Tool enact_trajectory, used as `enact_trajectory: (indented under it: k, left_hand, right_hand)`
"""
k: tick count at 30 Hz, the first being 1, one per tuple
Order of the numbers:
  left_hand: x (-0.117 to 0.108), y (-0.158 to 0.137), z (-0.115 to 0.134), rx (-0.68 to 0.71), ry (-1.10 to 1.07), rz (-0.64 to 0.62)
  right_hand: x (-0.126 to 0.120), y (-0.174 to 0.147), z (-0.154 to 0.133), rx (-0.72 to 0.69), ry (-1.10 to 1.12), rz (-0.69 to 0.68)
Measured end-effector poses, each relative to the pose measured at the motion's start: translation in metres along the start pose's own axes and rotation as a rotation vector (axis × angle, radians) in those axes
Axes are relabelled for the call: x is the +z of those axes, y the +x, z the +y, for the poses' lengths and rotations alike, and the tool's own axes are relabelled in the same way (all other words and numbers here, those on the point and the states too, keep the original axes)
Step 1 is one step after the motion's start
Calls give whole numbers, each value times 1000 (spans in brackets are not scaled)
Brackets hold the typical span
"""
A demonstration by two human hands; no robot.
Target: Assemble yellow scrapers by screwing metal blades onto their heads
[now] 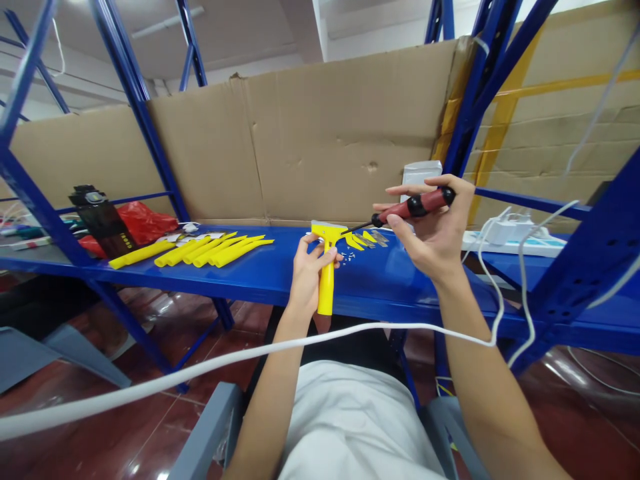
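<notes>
My left hand (309, 270) is closed around a yellow scraper (326, 287) just below its wide head, with the handle pointing down toward me. A pale blade edge runs along the top of the head. In my right hand (440, 233) is a screwdriver (417, 205) with a dark red and black handle, gripped between thumb and fingers. Its thin shaft slants down left, and the tip meets or nearly meets the scraper's head. Behind and right of the scraper lie small yellow pieces (355, 241) and clear-looking pieces. Tiny pale screw-like bits (349, 257) are scattered beside my left fingers.
Several yellow scrapers (200, 252) lie in a row on the blue bench (265, 277). Left of them stand a dark bottle (103, 223) and a red bag (145, 223). A white box (423, 171) and a power strip (540, 247) sit right. A white cable (225, 357) crosses in front.
</notes>
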State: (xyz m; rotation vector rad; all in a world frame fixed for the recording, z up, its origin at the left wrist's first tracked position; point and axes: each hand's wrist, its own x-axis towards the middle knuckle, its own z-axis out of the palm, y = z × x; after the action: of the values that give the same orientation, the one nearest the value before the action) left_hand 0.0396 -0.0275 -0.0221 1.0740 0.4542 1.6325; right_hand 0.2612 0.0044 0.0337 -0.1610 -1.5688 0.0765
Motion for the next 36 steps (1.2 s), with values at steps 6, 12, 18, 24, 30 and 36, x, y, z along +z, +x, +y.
enact_trajectory:
  k: [6,12,18,24,30,36]
  left_hand:
    - [1,-1,1,-15,1,-17]
    - [1,0,0,-8,6,-6]
    - [0,0,-1,-13,-4,-17]
    - [0,0,0,-20,15,-16]
    - [4,-1,2,-19,-8,11]
    - [5,-1,2,-17,2,11]
  right_hand:
    - [-4,-1,10,-37,-93,93]
    - [-2,-1,7,18,-24,45]
    - [-2,0,5,-4,-71,73]
    - [-1,-1,8,13,-30,62]
    - [-2,0,5,1,-23,14]
    - [0,-1,3,-11,-79,41]
